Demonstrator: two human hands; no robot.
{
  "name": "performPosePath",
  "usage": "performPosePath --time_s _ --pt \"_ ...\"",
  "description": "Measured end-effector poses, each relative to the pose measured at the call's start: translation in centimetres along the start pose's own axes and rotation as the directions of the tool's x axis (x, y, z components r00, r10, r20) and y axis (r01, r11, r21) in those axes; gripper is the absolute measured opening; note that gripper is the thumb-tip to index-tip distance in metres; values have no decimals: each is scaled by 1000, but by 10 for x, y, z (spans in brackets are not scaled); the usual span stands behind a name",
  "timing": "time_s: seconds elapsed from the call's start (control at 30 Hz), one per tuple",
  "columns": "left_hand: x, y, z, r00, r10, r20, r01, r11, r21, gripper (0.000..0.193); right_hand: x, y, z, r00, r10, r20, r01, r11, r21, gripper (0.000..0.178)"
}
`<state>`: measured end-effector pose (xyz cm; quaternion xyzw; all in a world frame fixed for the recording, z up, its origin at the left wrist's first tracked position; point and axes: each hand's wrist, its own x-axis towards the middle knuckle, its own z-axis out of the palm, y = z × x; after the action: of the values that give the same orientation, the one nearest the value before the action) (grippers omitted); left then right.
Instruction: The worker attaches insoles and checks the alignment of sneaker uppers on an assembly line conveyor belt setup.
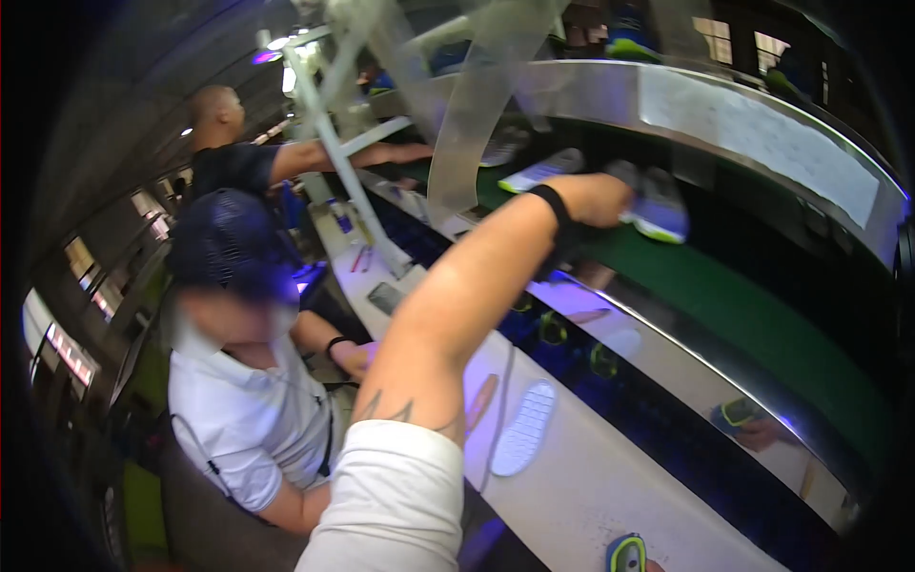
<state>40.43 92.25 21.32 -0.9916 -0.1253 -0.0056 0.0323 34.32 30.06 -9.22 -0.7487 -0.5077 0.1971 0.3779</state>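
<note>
Head view: the left hand (600,198) reached over the counter (610,491) to grey shoes (660,202) on a green belt (658,276); its fingers were hidden, their grip impossible to tell. The right hand (655,566), barely in frame, seemed to grasp a blue-and-yellow shoe (626,555) at the lower edge. A careless reach could topple the grey shoes; a low sweep back could drag the white sole (524,429) askew.

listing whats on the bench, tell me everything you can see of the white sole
The sole is a long, pale piece with a blue-white cast, rounded ends and a rubbery or foamy look. Rows of grooves pattern its upper face. It lies flat and aslant on the pale bench, with nothing resting on it. A thin cord runs along its left; whether they touch is unclear.
</note>
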Motion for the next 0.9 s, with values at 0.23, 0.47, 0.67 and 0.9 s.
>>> performPosePath --time_s 0.23,0.47,0.67,0.9 --pt "-35 164 -10 926 365 -99 -368 812 -453 31 20 -11 2 998 13 61 -15 999 42 95" --pt "-46 61 -47 974 -173 -143 132 957 -258 67 22 -38 -2 989 145 18 -146 988 49 92" --pt "-130 -131 16 602 -799 -2 776 585 -236 83 18 -52 -2 995 95 12 -95 995 -23 84" --pt "-109 -131 44 644 -620 -448 630 762 -150 34 9 -32 4 995 97 -9 -97 994 -40 92"
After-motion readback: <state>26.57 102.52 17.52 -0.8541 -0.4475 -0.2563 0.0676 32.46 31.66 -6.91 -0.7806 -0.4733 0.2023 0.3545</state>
